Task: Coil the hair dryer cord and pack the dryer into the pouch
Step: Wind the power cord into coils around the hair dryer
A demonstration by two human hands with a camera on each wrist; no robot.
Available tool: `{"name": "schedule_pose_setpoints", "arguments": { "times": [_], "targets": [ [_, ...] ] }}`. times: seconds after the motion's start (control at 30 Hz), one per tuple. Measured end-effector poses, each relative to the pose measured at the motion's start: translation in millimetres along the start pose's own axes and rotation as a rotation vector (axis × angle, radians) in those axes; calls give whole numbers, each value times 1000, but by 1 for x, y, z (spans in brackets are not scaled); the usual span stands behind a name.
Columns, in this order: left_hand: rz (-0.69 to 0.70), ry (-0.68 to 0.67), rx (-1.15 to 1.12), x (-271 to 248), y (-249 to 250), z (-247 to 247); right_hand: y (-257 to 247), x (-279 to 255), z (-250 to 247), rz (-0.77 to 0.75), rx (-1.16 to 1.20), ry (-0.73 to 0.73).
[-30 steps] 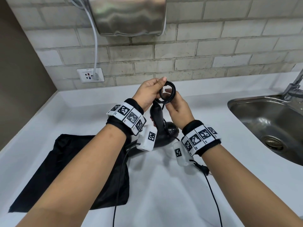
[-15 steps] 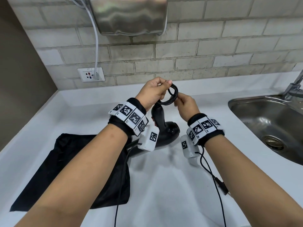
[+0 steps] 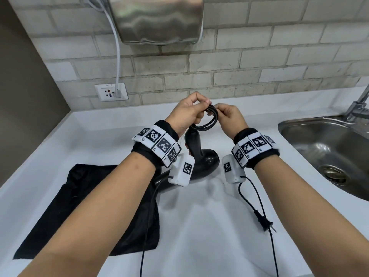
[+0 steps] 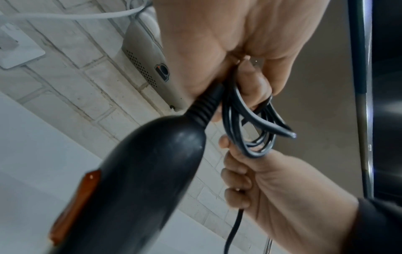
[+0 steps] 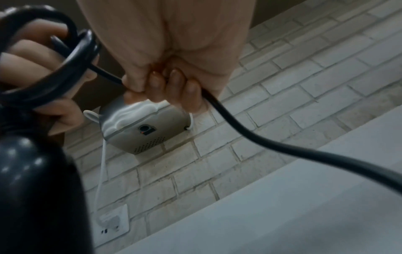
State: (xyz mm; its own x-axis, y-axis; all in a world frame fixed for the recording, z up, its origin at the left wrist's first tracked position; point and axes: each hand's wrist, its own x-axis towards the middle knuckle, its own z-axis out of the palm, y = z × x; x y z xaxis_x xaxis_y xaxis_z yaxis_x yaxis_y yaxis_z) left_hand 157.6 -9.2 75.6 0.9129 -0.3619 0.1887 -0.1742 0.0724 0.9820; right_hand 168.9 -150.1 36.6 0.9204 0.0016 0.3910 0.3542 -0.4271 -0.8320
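Observation:
The black hair dryer (image 3: 201, 158) lies on the white counter (image 3: 199, 236) with its handle (image 4: 141, 171) pointing up. My left hand (image 3: 189, 110) pinches a small coil of its black cord (image 3: 210, 119) just above the handle. My right hand (image 3: 229, 116) grips the same cord (image 5: 261, 137) beside the coil, at its upper right. The free length hangs below my right wrist and ends in the plug (image 3: 263, 220), which lies on the counter. The black pouch (image 3: 89, 206) lies flat at the left, partly under my left forearm.
A steel sink (image 3: 329, 152) with a faucet (image 3: 357, 106) is set into the counter at the right. On the brick wall hang a metal hand dryer (image 3: 159, 19) and an outlet (image 3: 110, 91) with a white cable plugged in. Thin wrist-camera cables trail toward me.
Both hands have risen a little. My right hand has moved from under the coil to its upper right side, and the plug has slid across the counter.

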Motion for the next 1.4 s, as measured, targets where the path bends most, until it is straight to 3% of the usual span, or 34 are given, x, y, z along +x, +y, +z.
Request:
{"name": "schedule_pose_setpoints", "arguments": {
  "times": [0.3,0.47,0.67,1.0,1.17,1.4],
  "targets": [
    [26,1,139,6,-2,-6,-58,18,-18,-121,-393,116],
    [24,-48,196,9,-3,-9,-66,10,-7,-145,-320,160],
    [21,-49,78,11,-5,-13,-63,-8,5,-189,-144,222],
    [-22,74,-60,15,-7,-15,-34,-36,35,-213,-26,198],
    [-5,103,-39,11,-5,-12,-27,-35,39,-311,-81,261],
    [58,197,47,13,-10,-11,-22,-39,34,-222,-139,172]
  ]
}}
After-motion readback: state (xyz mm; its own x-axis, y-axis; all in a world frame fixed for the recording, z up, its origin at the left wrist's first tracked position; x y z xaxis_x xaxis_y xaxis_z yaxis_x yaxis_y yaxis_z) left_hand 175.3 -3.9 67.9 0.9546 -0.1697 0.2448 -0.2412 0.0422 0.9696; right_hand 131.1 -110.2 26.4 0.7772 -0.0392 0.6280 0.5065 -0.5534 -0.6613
